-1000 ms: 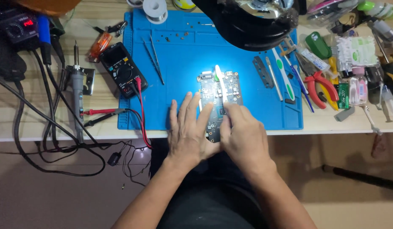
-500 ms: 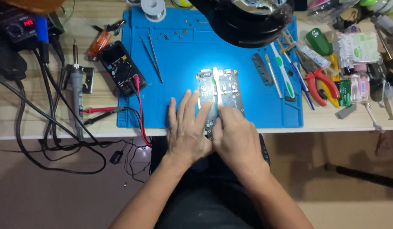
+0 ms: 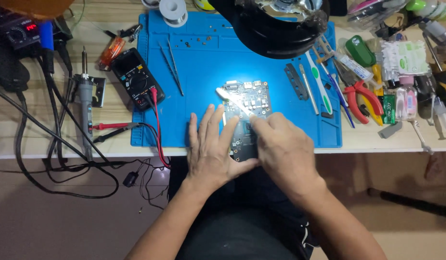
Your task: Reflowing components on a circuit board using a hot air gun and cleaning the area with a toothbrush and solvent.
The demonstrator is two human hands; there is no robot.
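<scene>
A green circuit board (image 3: 249,103) lies on the blue work mat (image 3: 203,72) near the table's front edge. My left hand (image 3: 213,147) rests flat on the mat with its fingers spread, pressing the board's left side. My right hand (image 3: 283,149) grips a white brush (image 3: 232,100) whose head points up and to the left over the board. The board's lower part is hidden under both hands.
A black multimeter (image 3: 135,77) with red and black probes sits at the mat's left. Tweezers (image 3: 172,67) lie on the mat. A soldering iron (image 3: 84,96) and cables lie to the left. A black lamp head (image 3: 276,24) hangs above. Pliers (image 3: 362,96) and bottles crowd the right.
The brush has tilted from pointing nearly straight up to pointing up-left across the board. My right hand has shifted slightly right. My left hand stays in place.
</scene>
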